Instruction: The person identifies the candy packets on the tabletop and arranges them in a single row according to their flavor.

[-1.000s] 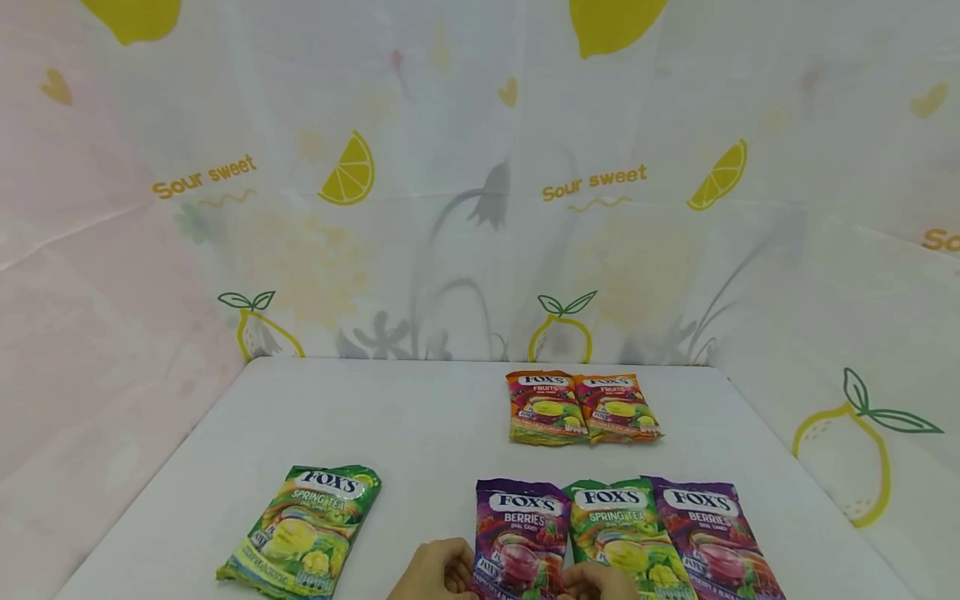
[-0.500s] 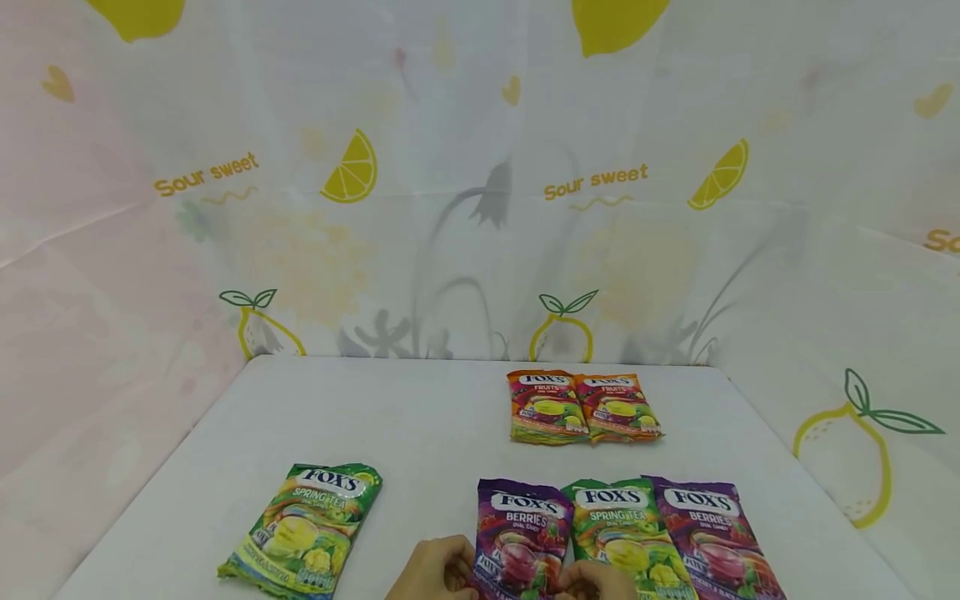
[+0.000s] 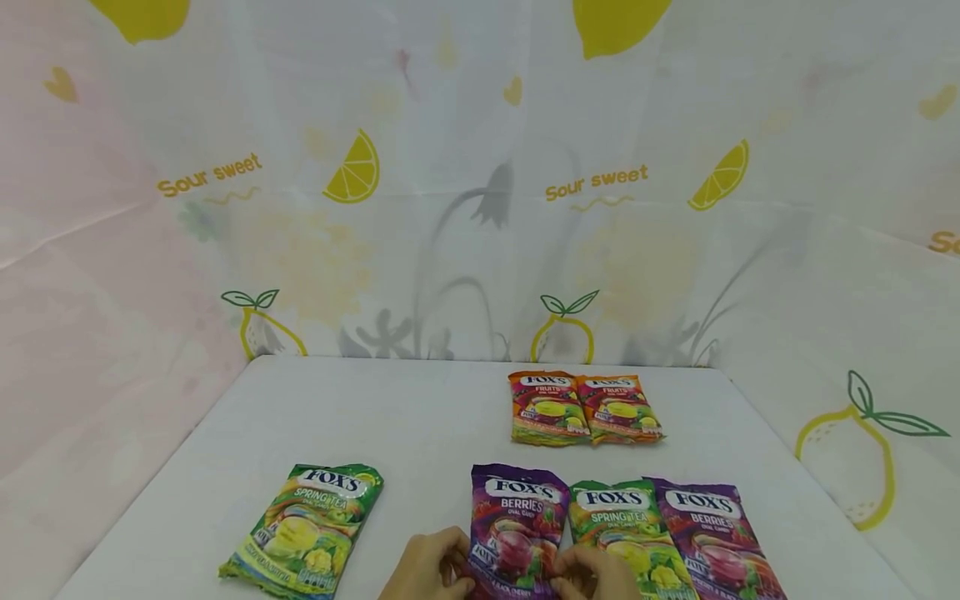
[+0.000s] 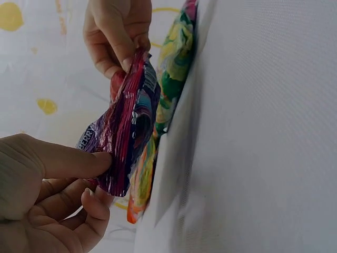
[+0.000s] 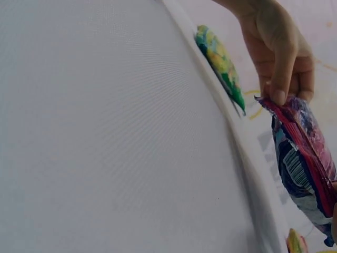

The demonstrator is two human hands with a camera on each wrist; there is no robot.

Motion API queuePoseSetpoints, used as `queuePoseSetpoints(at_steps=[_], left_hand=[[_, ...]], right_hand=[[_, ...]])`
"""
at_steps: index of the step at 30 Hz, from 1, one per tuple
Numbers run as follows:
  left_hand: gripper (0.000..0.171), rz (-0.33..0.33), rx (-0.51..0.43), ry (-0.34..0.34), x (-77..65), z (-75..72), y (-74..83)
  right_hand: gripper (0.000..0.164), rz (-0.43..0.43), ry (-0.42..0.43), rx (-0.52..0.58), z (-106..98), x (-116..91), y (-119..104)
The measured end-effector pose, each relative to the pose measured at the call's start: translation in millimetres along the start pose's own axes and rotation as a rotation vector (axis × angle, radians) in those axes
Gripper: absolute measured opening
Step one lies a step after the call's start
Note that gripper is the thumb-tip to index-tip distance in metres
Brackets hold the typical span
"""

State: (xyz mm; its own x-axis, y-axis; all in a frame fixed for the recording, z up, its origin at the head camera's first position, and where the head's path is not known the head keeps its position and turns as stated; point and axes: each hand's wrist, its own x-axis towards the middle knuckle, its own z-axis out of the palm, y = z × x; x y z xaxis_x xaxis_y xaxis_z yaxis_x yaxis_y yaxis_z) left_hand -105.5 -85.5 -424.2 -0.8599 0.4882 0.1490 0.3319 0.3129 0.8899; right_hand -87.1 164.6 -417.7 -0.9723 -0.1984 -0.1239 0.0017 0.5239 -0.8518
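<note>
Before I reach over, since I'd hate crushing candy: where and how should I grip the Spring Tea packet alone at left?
Probably pinch the bottom corners of that Spring Tea packet, coming from the near side. It lies alone, face up, bottom edge toward you, its ends thinner than the bulging middle. Your left hand and right hand must release the Berries packet first.

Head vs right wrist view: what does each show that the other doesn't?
Head only: the far-right Berries pack and the adjacent Spring Tea pack. Right wrist only: the barcode on the held Berries pack. Both: that held pack, the left hand pinching its edge, the right hand (a sliver in the wrist view), the lone Spring Tea pack, the white table.
</note>
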Motion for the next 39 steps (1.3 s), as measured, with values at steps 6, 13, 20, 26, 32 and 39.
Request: queuePoseSetpoints(at_steps=[6,13,20,26,32,39], left_hand=[[0.014,0.04,0.047,0.035,0.1,-5.9,5.0],[0.015,0.078,0.069,0.067,0.0,-12.3,8.5],[0.017,0.098,0.127,0.105,0.9,-18.0,12.2],[0.018,0.14,0.205,0.173,3.9,-22.6,17.5],[0.02,0.169,0.248,0.226,7.2,-26.3,21.2],[0.021,0.161,0.301,0.274,11.7,-31.6,26.5]], right_hand=[[0.007,-0.126,-0.007,-0.011,-2,0,-6],[0.006,-0.212,0.021,-0.05,-2,5,-16],[0.005,-0.279,0.042,-0.074,-4,10,-26],[0.004,-0.278,0.065,-0.101,-5,18,-36],[0.004,-0.331,0.083,-0.12,-5,27,-41],[0.005,-0.389,0.104,-0.105,-7,35,-48]])
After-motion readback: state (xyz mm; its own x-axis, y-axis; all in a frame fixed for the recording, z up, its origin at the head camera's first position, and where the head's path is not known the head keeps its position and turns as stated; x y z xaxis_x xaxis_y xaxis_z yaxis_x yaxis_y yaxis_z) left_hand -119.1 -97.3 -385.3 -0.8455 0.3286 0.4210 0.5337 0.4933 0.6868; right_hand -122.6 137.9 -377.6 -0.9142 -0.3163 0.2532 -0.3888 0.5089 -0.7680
